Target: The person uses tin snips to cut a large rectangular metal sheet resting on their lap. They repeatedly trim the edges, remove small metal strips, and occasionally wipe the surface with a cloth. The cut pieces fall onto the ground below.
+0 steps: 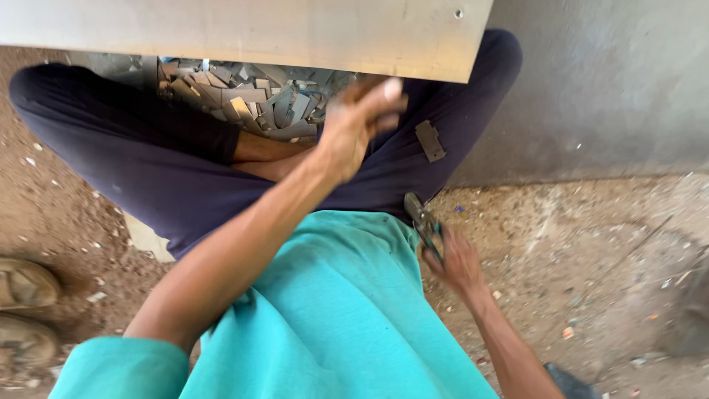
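Snips (422, 222) are gripped in the right hand (458, 262), low beside the right hip, just above the dirt floor (591, 244). The left hand (354, 125) is raised over the crossed legs (148, 162), fingers loosely curled and blurred, nothing seen in them. Metal offcuts (251, 100) are piled just beyond it, under a metal sheet (258, 29). One strip (430, 140) is lying on the right knee.

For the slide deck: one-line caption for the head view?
Seated person's left hand reaches toward metal scraps while right hand holds snips.
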